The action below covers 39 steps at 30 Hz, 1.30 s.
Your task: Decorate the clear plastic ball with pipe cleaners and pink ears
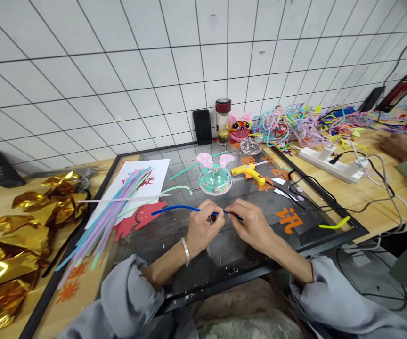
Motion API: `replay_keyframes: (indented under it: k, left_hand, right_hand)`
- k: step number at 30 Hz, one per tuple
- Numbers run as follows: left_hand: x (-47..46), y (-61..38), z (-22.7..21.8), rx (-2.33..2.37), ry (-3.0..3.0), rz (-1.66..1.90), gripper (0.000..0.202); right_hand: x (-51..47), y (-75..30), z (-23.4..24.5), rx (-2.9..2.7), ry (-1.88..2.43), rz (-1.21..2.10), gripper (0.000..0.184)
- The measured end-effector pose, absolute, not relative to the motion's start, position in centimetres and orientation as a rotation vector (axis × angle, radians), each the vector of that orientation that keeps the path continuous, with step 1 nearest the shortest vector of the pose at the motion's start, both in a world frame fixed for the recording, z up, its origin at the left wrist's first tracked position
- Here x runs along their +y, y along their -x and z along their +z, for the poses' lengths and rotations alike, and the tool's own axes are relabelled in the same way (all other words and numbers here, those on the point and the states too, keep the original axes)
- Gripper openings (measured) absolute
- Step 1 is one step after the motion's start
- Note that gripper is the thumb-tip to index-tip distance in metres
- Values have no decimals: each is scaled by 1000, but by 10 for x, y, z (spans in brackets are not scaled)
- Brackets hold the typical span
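Observation:
A dark blue pipe cleaner [178, 207] runs between my two hands over the glass-topped board. My left hand [205, 225], with a bracelet at the wrist, pinches it, and its free end curves out to the left. Close beside it, my right hand [251, 223] pinches the same pipe cleaner near its other end. Just beyond my hands sits a round clear plastic piece [215, 180] with green inside, a pink rim and two pink ear shapes. A yellow glue gun [249, 173] lies to its right.
Pastel pipe cleaners [113, 212] lie over white paper [147, 172] and a red cutout [140, 220] at left. Gold foil [9, 254] covers the far left. A bottle [223, 122] and phone [202, 126] stand behind. A power strip [330, 165], cables and another person's hand [403, 148] are at right.

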<state>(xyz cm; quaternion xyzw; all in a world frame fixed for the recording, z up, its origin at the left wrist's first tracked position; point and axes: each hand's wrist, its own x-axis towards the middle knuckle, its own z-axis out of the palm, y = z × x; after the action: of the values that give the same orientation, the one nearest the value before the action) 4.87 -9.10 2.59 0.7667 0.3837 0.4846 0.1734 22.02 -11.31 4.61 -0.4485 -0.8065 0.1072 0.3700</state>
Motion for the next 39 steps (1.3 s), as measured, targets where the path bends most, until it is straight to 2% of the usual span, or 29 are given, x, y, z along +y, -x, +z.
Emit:
replay_keyframes:
  k: [4, 10, 15, 17, 19, 23, 25, 27, 31, 39]
  left_hand:
    - [-89, -52, 27, 1054, -2147, 1399, 15]
    - [-81, -54, 35, 1078, -2033, 1540, 15]
    - [-71, -40, 45, 1038, -1867, 1639, 13]
    - [-62, -30, 45, 1054, -1754, 1653, 11]
    - [-52, -19, 41, 1056, -1605, 1677, 7]
    - [-35, -9, 30, 1003, -1250, 1562, 15]
    - [-31, -9, 27, 963, -1143, 1476, 18]
    - [-31, -10, 26, 936, -1108, 1417, 18]
    - [-31, -13, 26, 864, -1115, 1338, 17]
    - [-33, -12, 33, 830, -1012, 1375, 17]
  right_hand:
    - [-104, -220, 51, -2089, 1159, 199, 13]
    - [-94, -206, 64, -2090, 1130, -115, 22]
    - [-81, -213, 84, -1960, 1099, 311, 15]
    - [-68, -227, 88, -1784, 1200, 417, 21]
    - [-52, -241, 86, -1622, 1332, 498, 31]
    - [-23, -256, 69, -1440, 1500, 899, 66]
    - [-16, -255, 62, -1424, 1498, 1086, 82]
    - [-15, -251, 58, -1429, 1442, 1216, 90]
    - [-15, -242, 56, -1445, 1298, 1327, 87]
    - [-18, -233, 52, -1413, 1184, 1302, 84]
